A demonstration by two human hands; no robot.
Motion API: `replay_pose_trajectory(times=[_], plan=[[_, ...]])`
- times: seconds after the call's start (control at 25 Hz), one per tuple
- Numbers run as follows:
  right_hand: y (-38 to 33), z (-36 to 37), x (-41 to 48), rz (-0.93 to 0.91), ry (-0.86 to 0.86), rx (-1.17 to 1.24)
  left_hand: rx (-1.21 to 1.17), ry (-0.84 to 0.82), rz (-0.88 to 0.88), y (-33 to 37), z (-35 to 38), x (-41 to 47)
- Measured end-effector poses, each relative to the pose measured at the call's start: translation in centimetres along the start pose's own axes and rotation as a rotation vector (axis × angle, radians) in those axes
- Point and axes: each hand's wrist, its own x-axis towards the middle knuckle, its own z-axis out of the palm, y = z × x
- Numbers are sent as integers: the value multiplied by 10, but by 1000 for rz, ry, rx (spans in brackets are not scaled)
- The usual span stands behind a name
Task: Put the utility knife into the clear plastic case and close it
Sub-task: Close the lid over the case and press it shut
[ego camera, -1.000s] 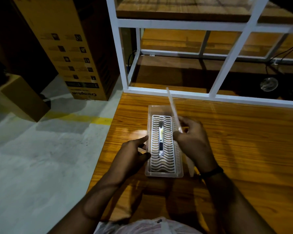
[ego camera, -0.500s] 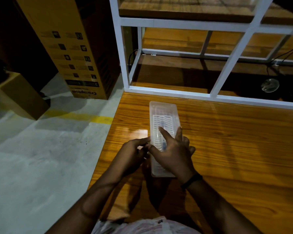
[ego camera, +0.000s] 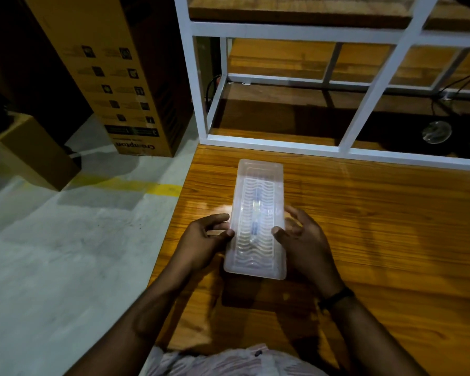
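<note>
The clear plastic case [ego camera: 259, 169] lies lengthwise on the wooden table [ego camera: 377, 226] with its lid down flat. Through the lid I see a wavy white insert and the slim utility knife [ego camera: 255, 214] lying along its middle. My left hand [ego camera: 204, 242] pinches the case's left rim between thumb and fingers. My right hand [ego camera: 305, 240] is at the right rim, thumb tip touching the lid's edge, the other fingers spread and slightly blurred beside the case wall.
A white metal shelf frame [ego camera: 269, 143] stands just beyond the case. The table's left edge drops to a concrete floor, where a tall cardboard box [ego camera: 114, 77] and a smaller box [ego camera: 38, 153] stand. A round clear object [ego camera: 436, 131] and cables lie at the back right.
The lid, held upright by my right hand a second ago, has come down flat over the knife. My right hand has slid off the lid's top to the right rim.
</note>
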Motion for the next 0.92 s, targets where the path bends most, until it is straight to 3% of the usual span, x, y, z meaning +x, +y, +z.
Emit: replay_pose_trajectory(times=[0.16,0.28,0.52,0.8,0.92], plan=[[29,-10,-13,214,-88,114,-32,-119,-108,0,-5,-16],[41,-16,-29,320,-249,275,-25,-131,-172,-3,-8,-27],[46,-12,-34,240,-249,422,-72,-62,-179,-10,-7,-37],[39,-12,-35,175,-236,305,-221,-121,-225,-15,-9,-37],[37,-14,-32,209,-260,262,-175,-151,-258,-11,-11,-32]])
